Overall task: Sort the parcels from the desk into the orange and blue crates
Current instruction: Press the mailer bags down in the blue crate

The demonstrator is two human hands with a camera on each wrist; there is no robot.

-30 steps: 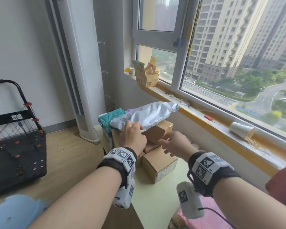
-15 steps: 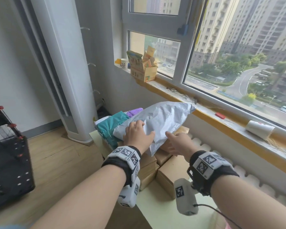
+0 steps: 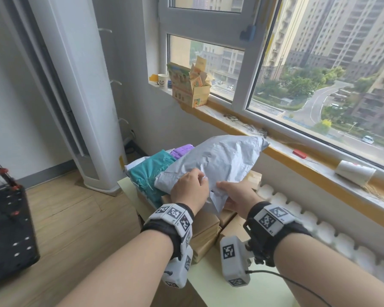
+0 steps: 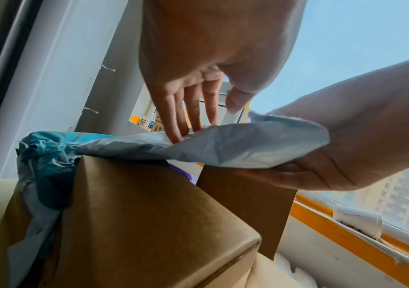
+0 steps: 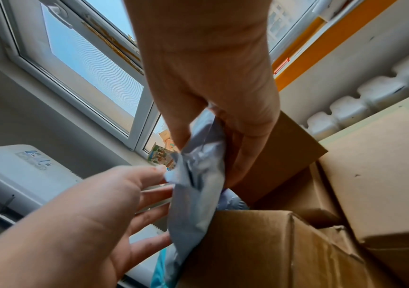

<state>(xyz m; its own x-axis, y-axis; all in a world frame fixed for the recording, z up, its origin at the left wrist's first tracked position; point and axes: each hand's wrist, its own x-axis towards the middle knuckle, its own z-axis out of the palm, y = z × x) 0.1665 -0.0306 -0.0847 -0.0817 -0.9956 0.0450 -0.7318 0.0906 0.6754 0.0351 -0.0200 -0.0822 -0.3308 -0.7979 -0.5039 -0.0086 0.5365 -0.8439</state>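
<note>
Head view, item one: we hold a grey poly mailer point(image 3: 217, 160) at its near end, above a pile of parcels on the pale green desk point(image 3: 244, 291). Our right hand point(image 3: 235, 196) grips its near corner, thumb on top and fingers curled beneath; the right wrist view shows the same pinch point(image 5: 198, 165). Our left hand point(image 3: 190, 189) lies on the mailer's upper face with fingers straight, fingertips point(image 4: 176, 134) touching the plastic, gripping nothing.

Item two: a teal bag point(image 3: 151, 173), just left of the mailer and partly under it. Behind it, a purple parcel point(image 3: 182, 150), mostly hidden.

Item three: brown cardboard boxes point(image 3: 205, 231), stacked under and in front of the mailer; one box corner fills the left wrist view point(image 4: 149, 224).

Item four, on the windowsill point(image 3: 297, 160): an open printed carton point(image 3: 191, 87), a smiley paper cup point(image 3: 162, 80) beside it, and a white cup lying on its side point(image 3: 355, 173).
</note>
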